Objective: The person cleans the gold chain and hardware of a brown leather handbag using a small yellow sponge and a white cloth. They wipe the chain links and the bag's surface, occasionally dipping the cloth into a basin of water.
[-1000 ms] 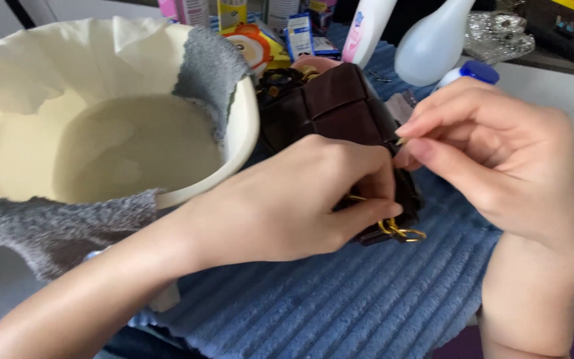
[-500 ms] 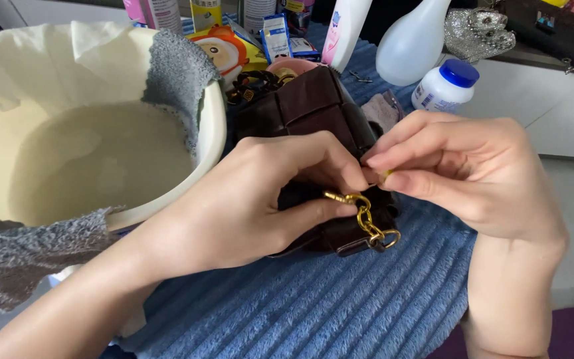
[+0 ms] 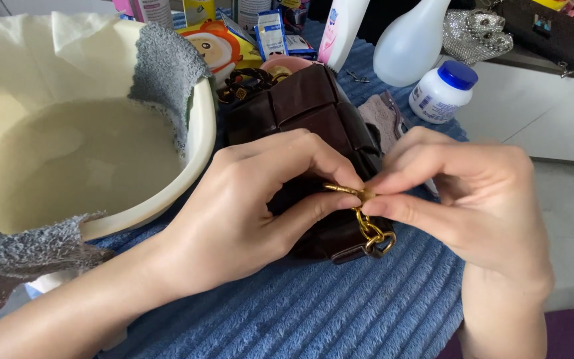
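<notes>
A dark brown woven leather bag [image 3: 307,113] lies on a blue ribbed mat [image 3: 313,312]. A short gold chain [image 3: 370,229] hangs from the bag's near end. My left hand [image 3: 254,213] rests over the bag and pinches the chain's top clasp between thumb and forefinger. My right hand [image 3: 466,199] pinches the same clasp from the right side. Both sets of fingertips meet at the clasp, so its shape is partly hidden.
A cream basin [image 3: 197,143] holding milky water sits at left, with a grey towel [image 3: 161,66] draped over its rim. Behind the bag stand a white spray bottle [image 3: 410,43], a small blue-capped jar [image 3: 443,93], a lotion bottle [image 3: 343,26] and several small boxes.
The view has shifted, so the bag and hands sit lower in the frame. My fingers have closed tighter on the clasp, and the chain hangs straighter below it.
</notes>
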